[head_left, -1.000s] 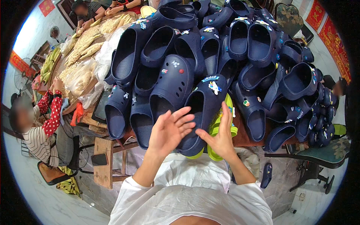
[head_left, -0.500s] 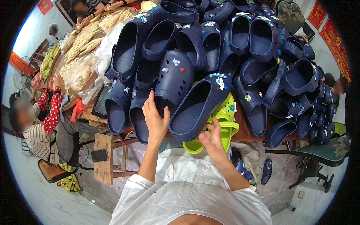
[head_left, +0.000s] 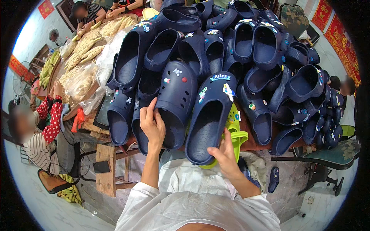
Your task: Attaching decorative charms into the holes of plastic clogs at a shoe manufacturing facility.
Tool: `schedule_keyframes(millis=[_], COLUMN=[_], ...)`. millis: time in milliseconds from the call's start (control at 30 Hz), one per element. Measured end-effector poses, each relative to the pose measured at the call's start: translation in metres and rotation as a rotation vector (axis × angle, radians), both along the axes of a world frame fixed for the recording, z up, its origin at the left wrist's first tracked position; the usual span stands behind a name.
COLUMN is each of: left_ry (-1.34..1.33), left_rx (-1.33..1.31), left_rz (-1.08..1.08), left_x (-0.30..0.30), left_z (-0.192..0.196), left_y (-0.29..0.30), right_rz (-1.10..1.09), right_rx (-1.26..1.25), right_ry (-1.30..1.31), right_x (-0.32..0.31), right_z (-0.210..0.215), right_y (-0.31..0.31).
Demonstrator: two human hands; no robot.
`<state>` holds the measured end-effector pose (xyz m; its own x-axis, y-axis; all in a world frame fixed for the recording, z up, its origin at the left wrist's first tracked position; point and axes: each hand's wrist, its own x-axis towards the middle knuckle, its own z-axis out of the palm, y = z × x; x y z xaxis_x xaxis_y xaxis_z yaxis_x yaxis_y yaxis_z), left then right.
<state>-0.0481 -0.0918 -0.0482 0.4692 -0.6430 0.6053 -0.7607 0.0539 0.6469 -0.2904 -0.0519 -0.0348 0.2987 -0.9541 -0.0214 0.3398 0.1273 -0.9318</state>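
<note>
Two bare hands are at work. The right hand grips one navy clog by its heel, thumb over the inside edge; this held clog, toe pointing away from the wearer, bears three charms and serves as landmark. The left hand, fingers slightly bent, touches a second navy clog, just left of the held clog and also showing three charms; whether it grips cannot be told. Lime-green footwear shows under and right of the held clog, its number unclear. Beyond it, navy clogs overlap too thickly to count.

A brown cover shows on the surface right of the held clog. One navy clog lies on the grey floor, lower right of it. Well left are one phone on a wooden bench and pale corn cobs. Four other people show.
</note>
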Motion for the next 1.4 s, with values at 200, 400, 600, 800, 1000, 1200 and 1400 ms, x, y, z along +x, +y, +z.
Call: schedule_keyframes(millis=[200,400,600,800,1000,1200,1400], left_ry=[0.020,-0.006,-0.059,-0.165,-0.298,-0.403,-0.438], left_rx=[-0.097,-0.147,-0.227,-0.297,-0.372,-0.403,-0.451], left_rz=[-0.065,-0.103,-0.146,-0.131,-0.102,-0.161,-0.237], left_x=[-0.007,-0.005,-0.005,0.000,-0.011,-0.032,-0.040], left_z=[0.013,0.027,0.065,0.093,0.103,0.101,0.110], left_y=[-0.008,-0.014,-0.042,-0.105,-0.174,-0.200,-0.214], right_rz=[0.058,0.065,0.024,-0.104,-0.388,-0.391,-0.482], right_rx=[0.515,0.349,0.127,-0.242,-0.537,-0.593,-0.642], right_ry=[-0.156,-0.069,0.083,0.316,0.477,0.648,0.843], right_x=[-0.034,-0.057,-0.074,-0.046,-0.012,-0.006,-0.024], right_z=[0.013,0.034,0.057,0.081,0.099,0.064,0.046], right_y=[-0.008,0.010,-0.026,-0.144,-0.289,-0.319,-0.293])
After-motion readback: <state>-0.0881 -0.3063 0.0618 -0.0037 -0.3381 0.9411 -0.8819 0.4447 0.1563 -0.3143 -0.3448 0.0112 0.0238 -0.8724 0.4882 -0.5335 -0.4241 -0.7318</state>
